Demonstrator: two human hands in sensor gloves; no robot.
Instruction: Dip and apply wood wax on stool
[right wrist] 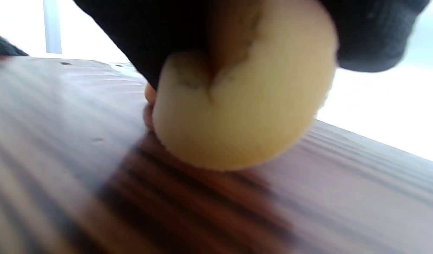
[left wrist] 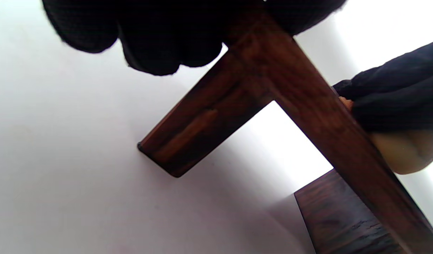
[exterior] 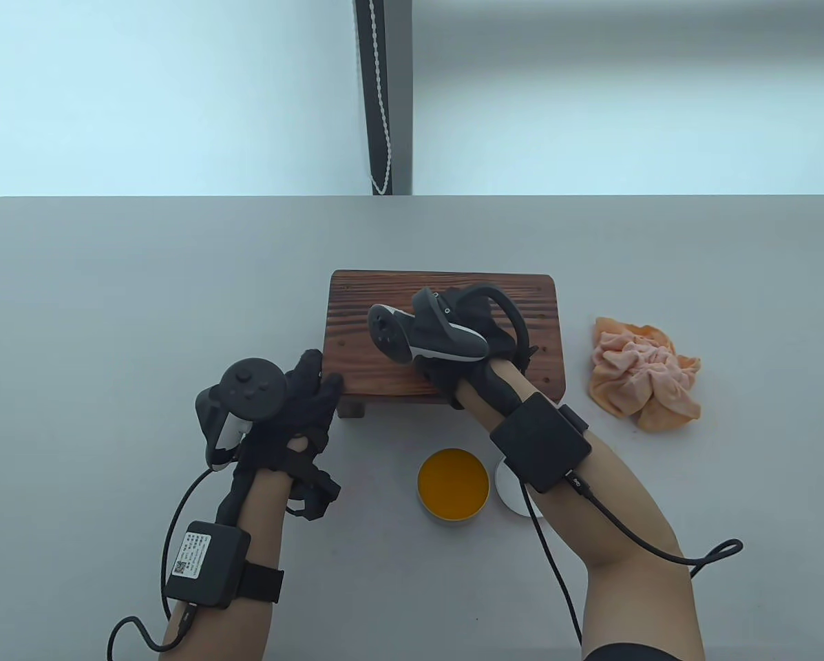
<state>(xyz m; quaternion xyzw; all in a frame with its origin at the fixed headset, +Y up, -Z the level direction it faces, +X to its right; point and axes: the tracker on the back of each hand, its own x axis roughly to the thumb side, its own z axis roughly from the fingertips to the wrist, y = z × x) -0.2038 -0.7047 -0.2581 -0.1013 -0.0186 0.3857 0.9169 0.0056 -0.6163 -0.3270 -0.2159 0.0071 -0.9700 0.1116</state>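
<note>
A dark wooden stool (exterior: 446, 289) stands mid-table. My right hand (exterior: 463, 313) lies on its seat under the tracker and grips a pale yellow sponge (right wrist: 244, 116), which is pressed onto the seat's grain (right wrist: 132, 197). The sponge (left wrist: 407, 150) also shows at the seat's edge in the left wrist view. My left hand (exterior: 322, 373) holds the stool's front-left corner, fingers (left wrist: 160, 35) over the joint above one leg (left wrist: 202, 120). An open tin of orange wax (exterior: 453, 485) sits in front of the stool.
A white lid (exterior: 511, 492) lies right of the tin, partly under my right forearm. A crumpled peach cloth (exterior: 642, 375) lies right of the stool. Cables trail from both wrists toward the near table edge.
</note>
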